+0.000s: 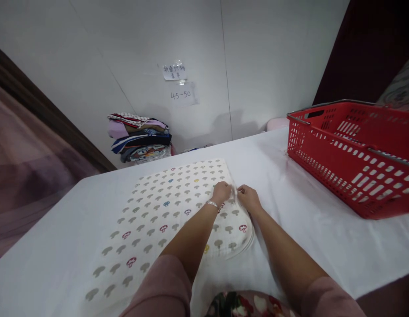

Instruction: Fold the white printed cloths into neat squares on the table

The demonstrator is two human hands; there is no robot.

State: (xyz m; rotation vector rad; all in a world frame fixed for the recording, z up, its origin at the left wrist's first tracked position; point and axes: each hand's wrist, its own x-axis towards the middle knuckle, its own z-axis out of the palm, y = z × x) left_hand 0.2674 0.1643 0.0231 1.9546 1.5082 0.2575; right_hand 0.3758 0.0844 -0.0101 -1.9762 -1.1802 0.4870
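Note:
A white cloth blanket (178,193) printed with grey, red, blue and yellow mushrooms lies folded flat on the table. Several layers show at its rounded near right corner. My left hand (222,192), with a bracelet at the wrist, rests on the blanket near its right edge, fingers closed on the fabric there. Just across from it, my right hand (248,198) pinches the same edge from the outside. The fingertips of both hands are close together, and a bit of raised fabric shows between them.
A red plastic basket (349,171) with metal handles stands at the right of the white-covered table (277,259). Beyond the far edge is a stack of folded clothes (141,138). Paper notes (181,93) hang on the wall; a sheer pink curtain (32,163) hangs at left.

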